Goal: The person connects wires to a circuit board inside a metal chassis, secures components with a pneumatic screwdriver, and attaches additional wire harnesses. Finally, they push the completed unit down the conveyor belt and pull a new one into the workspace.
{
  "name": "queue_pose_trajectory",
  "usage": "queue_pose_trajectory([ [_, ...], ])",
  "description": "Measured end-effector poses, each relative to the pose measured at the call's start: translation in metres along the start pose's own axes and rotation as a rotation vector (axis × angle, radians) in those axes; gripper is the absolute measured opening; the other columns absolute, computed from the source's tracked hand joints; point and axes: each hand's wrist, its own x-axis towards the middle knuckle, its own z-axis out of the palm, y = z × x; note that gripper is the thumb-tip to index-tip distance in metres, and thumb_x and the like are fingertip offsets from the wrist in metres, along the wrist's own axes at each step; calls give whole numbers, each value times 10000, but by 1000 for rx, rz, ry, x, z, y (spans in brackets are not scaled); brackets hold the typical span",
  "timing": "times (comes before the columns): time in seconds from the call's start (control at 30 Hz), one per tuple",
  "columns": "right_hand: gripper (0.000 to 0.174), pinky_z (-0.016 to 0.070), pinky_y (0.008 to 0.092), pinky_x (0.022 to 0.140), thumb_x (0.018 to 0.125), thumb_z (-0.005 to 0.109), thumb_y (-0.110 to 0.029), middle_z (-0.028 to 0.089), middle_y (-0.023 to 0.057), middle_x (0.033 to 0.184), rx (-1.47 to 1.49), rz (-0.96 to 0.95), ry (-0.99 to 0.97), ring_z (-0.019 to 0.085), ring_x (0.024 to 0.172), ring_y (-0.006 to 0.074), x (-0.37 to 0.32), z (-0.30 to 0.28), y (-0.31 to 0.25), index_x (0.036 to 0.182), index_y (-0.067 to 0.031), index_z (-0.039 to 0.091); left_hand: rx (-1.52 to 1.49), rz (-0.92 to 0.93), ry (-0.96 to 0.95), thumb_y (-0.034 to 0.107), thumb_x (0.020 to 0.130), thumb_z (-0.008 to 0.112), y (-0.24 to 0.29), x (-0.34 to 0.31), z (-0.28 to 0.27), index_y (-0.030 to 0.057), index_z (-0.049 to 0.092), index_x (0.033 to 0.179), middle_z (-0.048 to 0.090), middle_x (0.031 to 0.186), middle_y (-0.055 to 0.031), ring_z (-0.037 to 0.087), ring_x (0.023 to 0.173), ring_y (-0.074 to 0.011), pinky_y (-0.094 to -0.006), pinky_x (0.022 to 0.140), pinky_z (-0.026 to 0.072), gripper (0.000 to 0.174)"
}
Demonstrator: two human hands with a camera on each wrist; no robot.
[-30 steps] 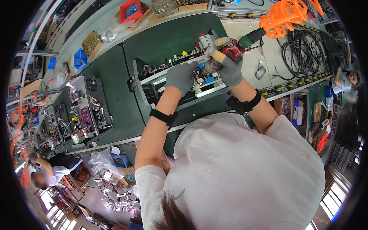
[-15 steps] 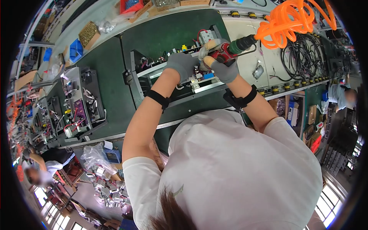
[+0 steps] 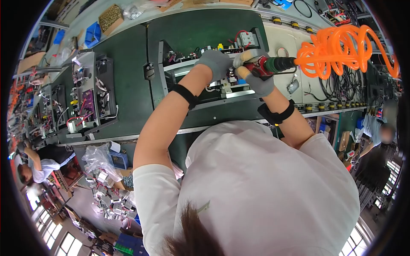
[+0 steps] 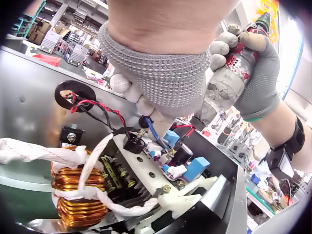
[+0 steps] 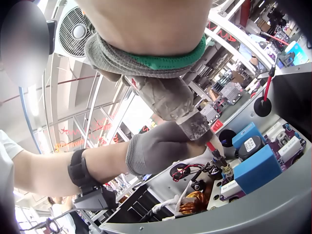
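My right hand [image 3: 259, 83], in a grey glove with pale fingertips, grips a red powered screwdriver [image 4: 236, 61] with a worn grey nose. Its bit points down into an open metal chassis [image 4: 29, 102] on the green bench. My left hand [image 4: 158, 80], gloved alike, reaches over the chassis with bent fingers right at the bit [image 5: 209, 146]. I cannot tell whether those fingers pinch anything. Below them lie a purple circuit board [image 5: 287, 148], blue block components [image 5: 258, 170], red and black wires [image 4: 100, 106] and a copper coil [image 4: 80, 187] tied with white sleeving.
An orange coiled hose [image 3: 337, 55] runs from the screwdriver to the right. Black cables [image 3: 339, 87] lie beyond it. Another chassis [image 3: 104, 85] stands at left, with a blue bin [image 3: 92, 34] and a box of small brass-coloured parts [image 3: 110, 19] behind. Other people stand at both sides.
The screwdriver has swung from slanting to nearly level in the head view. My left hand has moved right along the chassis, closer to its nose. The head view has shifted slightly.
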Motion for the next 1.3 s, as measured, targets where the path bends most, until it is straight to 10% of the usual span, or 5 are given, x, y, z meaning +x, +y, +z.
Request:
queue_pose_trajectory([
  [0.73,299,505,294,729,727,625,77,596,88,911,2,95,169,591,818,160,2,11,0,1001,-11,543,-8,-19,-114,178,751,580,1,-5,-13,138,656,1005,664,972,-90,640,898,-277,-378,723,510,268],
  [0.87,321,515,300,679,725,601,87,591,102,881,89,37,275,590,797,178,4,6,-22,1010,-26,510,-627,-178,379,171,834,480,-2,-17,17,99,579,1060,626,938,-174,611,874,-286,-368,771,473,257],
  [0.97,317,512,300,658,721,590,93,588,104,841,64,-109,319,588,785,185,5,-5,-39,1001,-28,503,-1376,-230,605,94,862,441,9,-19,54,30,537,1105,611,940,-82,598,802,-197,-318,736,472,268],
  [1.07,282,503,328,667,720,567,93,587,105,824,124,-166,397,583,757,199,2,-9,-56,972,-21,510,-1886,-463,180,-6,882,378,31,-30,55,-33,484,1176,574,1032,-137,613,890,-219,-267,744,524,313],
  [1.3,239,496,358,671,744,537,55,585,116,805,145,-251,512,583,726,225,-16,-20,-80,970,-18,512,-2291,-298,21,55,930,409,63,-47,48,-40,406,1251,542,1108,-184,582,1016,-299,-293,856,532,335],
])
